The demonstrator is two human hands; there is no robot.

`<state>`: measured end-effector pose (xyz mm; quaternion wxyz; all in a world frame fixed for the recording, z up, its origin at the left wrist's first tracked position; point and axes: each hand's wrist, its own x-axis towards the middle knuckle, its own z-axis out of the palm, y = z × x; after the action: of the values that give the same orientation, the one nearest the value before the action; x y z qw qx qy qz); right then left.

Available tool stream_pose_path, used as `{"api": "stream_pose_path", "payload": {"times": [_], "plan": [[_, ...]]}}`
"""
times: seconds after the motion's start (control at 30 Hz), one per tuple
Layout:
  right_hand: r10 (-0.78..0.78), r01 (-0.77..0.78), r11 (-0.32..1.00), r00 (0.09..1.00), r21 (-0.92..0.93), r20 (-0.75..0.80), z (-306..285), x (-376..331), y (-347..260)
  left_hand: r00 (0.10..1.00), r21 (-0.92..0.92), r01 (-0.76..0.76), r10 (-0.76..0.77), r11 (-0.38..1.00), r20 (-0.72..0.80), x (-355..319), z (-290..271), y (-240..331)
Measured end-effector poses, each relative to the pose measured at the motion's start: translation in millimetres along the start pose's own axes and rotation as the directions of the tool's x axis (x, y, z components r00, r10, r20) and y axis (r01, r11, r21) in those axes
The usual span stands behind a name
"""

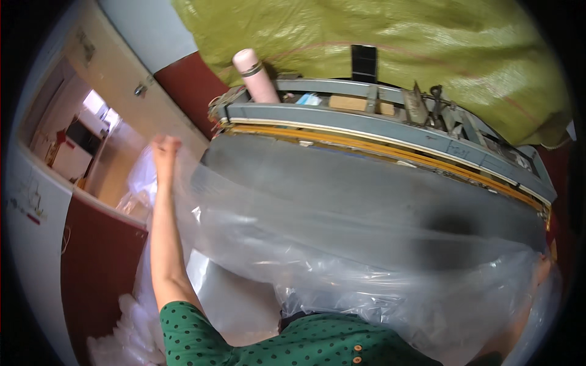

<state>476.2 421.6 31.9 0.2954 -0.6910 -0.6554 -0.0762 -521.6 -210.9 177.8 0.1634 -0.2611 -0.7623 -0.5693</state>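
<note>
A wide sheet of clear plastic film [342,287] stretches between my hands, across the near side of a grey machine bed [342,177]. My left hand [166,146], raised at the far left with the arm extended, is closed on the film's edge. At the right rim my right hand [542,268] shows only in part, behind or inside the film, and its fingers are blurred. More film hangs below the left hand, and a bunched heap of it [125,326] lies at the lower left.
Along the bed's back runs a grey metal frame [336,116] with a yellow strip [366,146]. On it stand a pink bottle [256,76] and several tools [430,107]. A yellow-green tarp [366,30] hangs behind. At left is an open doorway with a wooden door [116,67].
</note>
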Motion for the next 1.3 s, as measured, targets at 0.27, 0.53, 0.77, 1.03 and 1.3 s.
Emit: {"api": "stream_pose_path", "payload": {"times": [0.27, 0.53, 0.77, 1.03, 1.3], "plan": [[0.032, -0.031, 0.999, 0.996, 0.01, -0.087, -19, -10, -24, 0.941, 0.525, -0.127, -0.066, 0.842, 0.333, -50, 93, -108], [0.043, -0.031, 0.994, 0.993, 0.104, -0.109, -6, -5, -71, 0.971, 0.38, -0.112, 0.183, 0.918, -0.157, -69, 101, -69], [0.076, -0.059, 0.987, 0.99, 0.146, -0.118, -23, -13, -62, -0.086, -0.14, 0.44, 0.197, 0.887, 0.977, -322, 151, 210], [0.046, -0.034, 0.991, 0.995, 0.131, -0.083, -23, -43, -54, -0.151, -0.267, 0.109, 0.282, 0.957, 0.948, -443, 208, 251], [0.041, -0.031, 0.992, 0.996, 0.121, -0.084, -31, -50, -43, 0.842, -0.893, 0.441, 0.306, 0.086, 0.445, -303, 96, 299]]}}
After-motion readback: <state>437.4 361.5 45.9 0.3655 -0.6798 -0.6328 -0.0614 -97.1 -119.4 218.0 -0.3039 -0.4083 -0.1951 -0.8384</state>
